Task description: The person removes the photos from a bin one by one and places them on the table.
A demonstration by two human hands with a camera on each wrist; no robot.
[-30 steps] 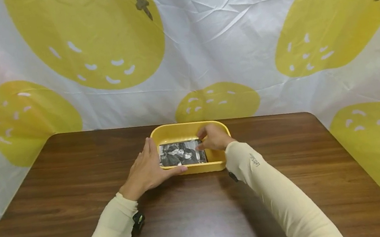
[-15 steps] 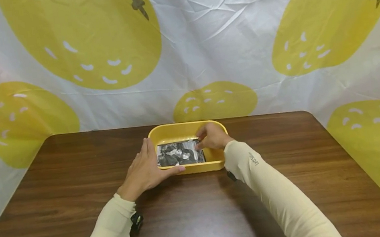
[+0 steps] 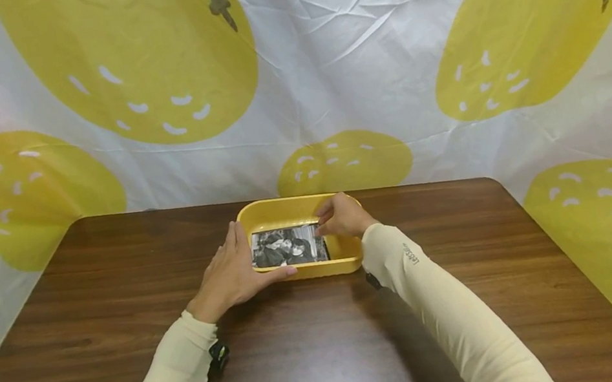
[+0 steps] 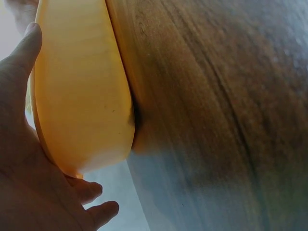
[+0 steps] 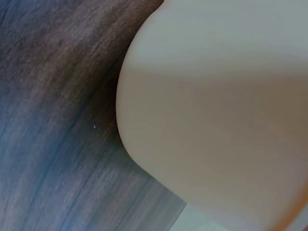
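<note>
Our right hand (image 3: 343,217) pinches the right edge of the black-and-white photo (image 3: 289,246), which lies in the left part of the yellow tub (image 3: 344,255) on the wooden table (image 3: 327,344). Our left hand (image 3: 232,273), fingers straight, braces the tub's left corner. We judge that steady bracing and a light pinch suit best. Only the head view shows the photo; the left wrist view shows the tub's outer wall (image 4: 82,96), the right wrist view a pale blurred curve.

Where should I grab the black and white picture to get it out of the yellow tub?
Probably by its right edge, from above. The picture lies flat in the yellow tub, close to the left wall, where the left hand rests. Bare tub floor shows only on its right, where the right hand already touches that edge, so fingers could slip under there.
</note>
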